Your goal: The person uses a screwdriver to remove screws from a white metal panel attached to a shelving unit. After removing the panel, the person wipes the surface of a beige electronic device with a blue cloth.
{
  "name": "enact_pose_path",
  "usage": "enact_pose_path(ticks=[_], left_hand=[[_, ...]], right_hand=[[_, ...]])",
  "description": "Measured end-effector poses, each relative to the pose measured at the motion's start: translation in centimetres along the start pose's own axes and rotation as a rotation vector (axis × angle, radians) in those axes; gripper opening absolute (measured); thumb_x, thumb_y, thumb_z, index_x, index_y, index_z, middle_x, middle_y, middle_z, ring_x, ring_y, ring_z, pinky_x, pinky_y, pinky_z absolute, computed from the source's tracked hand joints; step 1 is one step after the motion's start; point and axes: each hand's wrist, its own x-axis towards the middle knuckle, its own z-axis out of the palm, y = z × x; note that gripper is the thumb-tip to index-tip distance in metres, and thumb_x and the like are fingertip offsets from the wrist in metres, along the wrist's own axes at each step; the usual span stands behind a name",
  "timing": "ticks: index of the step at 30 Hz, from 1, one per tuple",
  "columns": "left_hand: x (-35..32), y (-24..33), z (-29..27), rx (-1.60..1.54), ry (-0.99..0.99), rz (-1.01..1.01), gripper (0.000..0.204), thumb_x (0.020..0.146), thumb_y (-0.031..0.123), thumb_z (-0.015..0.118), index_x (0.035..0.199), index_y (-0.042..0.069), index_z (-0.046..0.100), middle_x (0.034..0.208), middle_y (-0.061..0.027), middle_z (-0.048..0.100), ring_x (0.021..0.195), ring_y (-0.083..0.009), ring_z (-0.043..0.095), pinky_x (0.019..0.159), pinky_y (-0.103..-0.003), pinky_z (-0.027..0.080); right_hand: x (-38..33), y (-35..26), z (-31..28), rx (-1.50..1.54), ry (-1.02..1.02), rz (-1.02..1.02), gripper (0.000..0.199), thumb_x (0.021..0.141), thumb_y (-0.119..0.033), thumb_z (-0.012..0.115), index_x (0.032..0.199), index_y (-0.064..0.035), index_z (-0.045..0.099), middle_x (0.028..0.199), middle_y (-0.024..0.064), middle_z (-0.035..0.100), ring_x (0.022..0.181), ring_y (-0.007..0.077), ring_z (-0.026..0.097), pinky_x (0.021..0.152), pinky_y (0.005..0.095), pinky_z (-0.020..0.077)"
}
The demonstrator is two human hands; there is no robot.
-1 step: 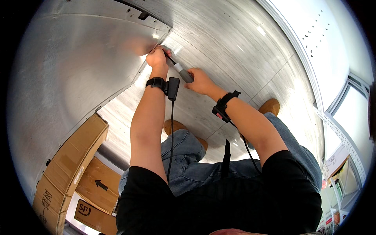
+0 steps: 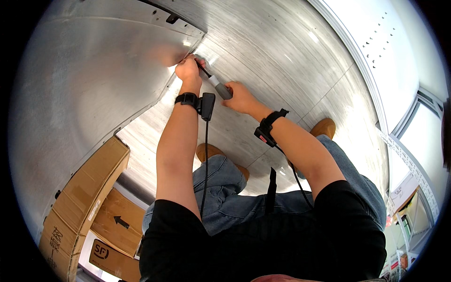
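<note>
A large silvery metal panel (image 2: pixel 108 80) stands on the left, its corner and edge reaching toward the middle of the floor. At that edge is my left hand (image 2: pixel 188 71), its fingers bent closed around the tip end of a screwdriver (image 2: pixel 214 81); what they pinch there is hidden. My right hand (image 2: pixel 240 98) is closed on the back end of the screwdriver's grey handle. The dark shaft slants up and left from the handle toward the panel's edge, and its tip disappears at my left fingers.
Brown cardboard boxes (image 2: pixel 89 188) stand against the panel at the lower left. Pale wood-look flooring (image 2: pixel 268 51) lies around my feet. White cabinet-like panels (image 2: pixel 390 51) and a perforated metal strip (image 2: pixel 408 162) line the right. Black cables (image 2: pixel 206 164) hang from both wrist straps.
</note>
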Motion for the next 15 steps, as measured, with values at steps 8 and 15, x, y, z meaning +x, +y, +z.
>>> enact_pose_path(ticks=[8,15], left_hand=[[1.8,0.4,-1.0,0.154,-0.004,-0.129,0.013,0.091,0.010,0.049,0.085,0.001,0.056,0.074,-0.0084,0.061,0.059,-0.0198,0.062,0.049,-0.030,0.048],[1.1,1.7,-2.3,0.216,-0.087,-0.211,0.014,0.090,0.016,0.051,0.086,0.007,0.061,0.075,-0.0020,0.062,0.068,-0.0162,0.062,0.059,-0.031,0.046]], right_hand=[[-0.4,-0.4,-0.2,0.096,-0.027,0.022,0.061,0.070,-0.017,0.077,0.120,0.0027,0.049,0.117,0.0227,0.054,0.104,0.0357,0.056,0.088,0.0408,0.0453],[-2.5,0.6,-2.5,0.235,-0.184,0.088,0.047,0.076,-0.003,0.066,0.119,-0.0014,0.047,0.105,0.0107,0.056,0.097,0.0218,0.055,0.088,0.0356,0.0428]])
